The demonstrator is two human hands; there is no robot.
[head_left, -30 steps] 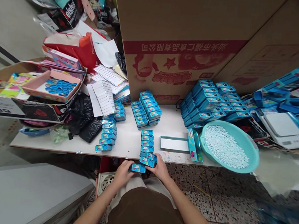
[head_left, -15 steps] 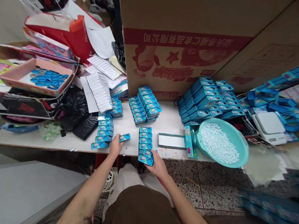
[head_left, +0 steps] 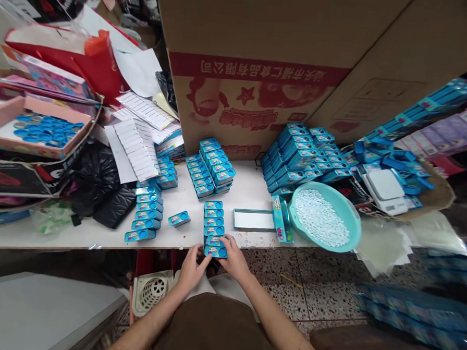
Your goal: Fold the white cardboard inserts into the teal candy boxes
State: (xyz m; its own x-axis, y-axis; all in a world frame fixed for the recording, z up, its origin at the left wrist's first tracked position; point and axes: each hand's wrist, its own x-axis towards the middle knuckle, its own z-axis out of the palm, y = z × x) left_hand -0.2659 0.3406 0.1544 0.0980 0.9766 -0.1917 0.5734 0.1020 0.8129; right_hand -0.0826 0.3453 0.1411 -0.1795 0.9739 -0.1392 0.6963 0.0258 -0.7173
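Both my hands meet at the near edge of the white table (head_left: 97, 233). My right hand (head_left: 235, 258) grips a small stack of blue candy tins (head_left: 215, 251) at the end of a row of tins (head_left: 213, 218). Against the left side of that stack, my left hand (head_left: 192, 267) has its fingers curled on the front tin. One blue tin (head_left: 179, 218) lies alone on the table, between that row and another row of tins (head_left: 146, 212) to the left.
A teal basin of white candies (head_left: 325, 217) sits right of an open empty tin box (head_left: 254, 219). Behind are stacked tins (head_left: 212, 166), a pile of blue boxes (head_left: 305, 155), a white scale (head_left: 385, 190) and large cartons (head_left: 258, 66). Papers and black bags clutter the left.
My left hand set one tin down on the table left of the row and came back to the stack that my right hand holds. The view shifted slightly.
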